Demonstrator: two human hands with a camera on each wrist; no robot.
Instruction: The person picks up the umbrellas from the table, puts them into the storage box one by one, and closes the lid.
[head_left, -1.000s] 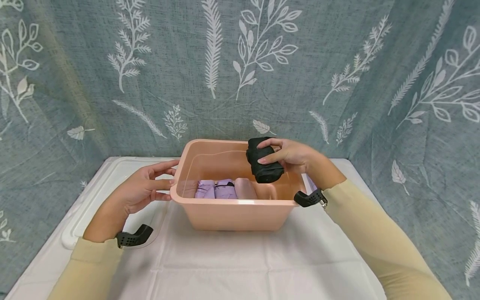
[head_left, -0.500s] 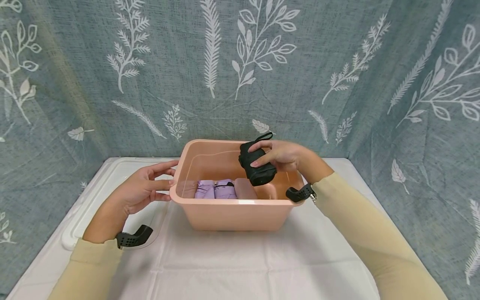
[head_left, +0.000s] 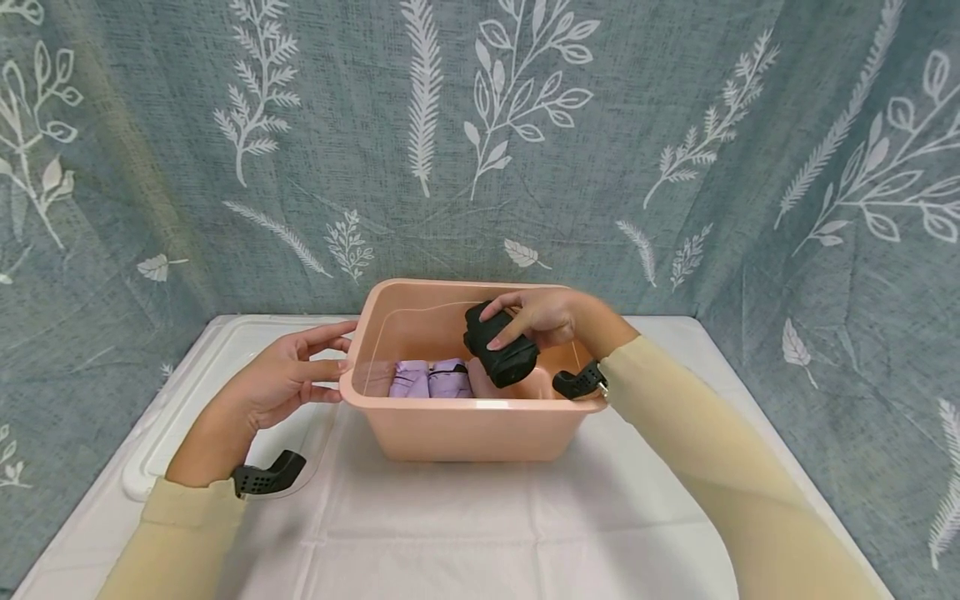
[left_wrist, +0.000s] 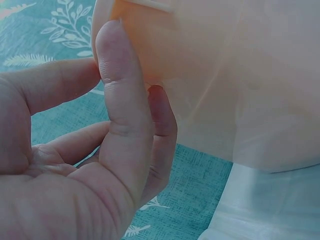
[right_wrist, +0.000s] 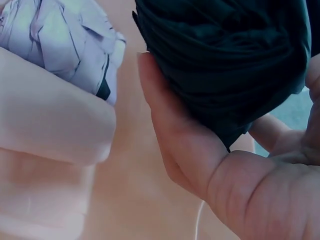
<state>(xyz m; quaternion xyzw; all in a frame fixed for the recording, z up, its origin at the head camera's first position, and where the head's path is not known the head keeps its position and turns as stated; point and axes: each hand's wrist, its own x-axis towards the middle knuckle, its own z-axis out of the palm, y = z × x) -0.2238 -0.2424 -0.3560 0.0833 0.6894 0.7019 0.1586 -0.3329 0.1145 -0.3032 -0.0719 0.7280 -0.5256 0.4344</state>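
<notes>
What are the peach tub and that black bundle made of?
The peach tub looks like plastic, smooth and shiny: its rim catches the light. The black bundle in the right hand seems thin cloth, maybe nylon, fairly dull, with folds and wrinkles.

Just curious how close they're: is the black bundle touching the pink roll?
Apart: the right wrist view shows tub between the black bundle and pink roll, though the head view overlaps them.

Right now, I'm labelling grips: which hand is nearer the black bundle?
Right: the right hand grips the bundle; the left hand touches the bin's left rim, apart from the bundle.
</notes>
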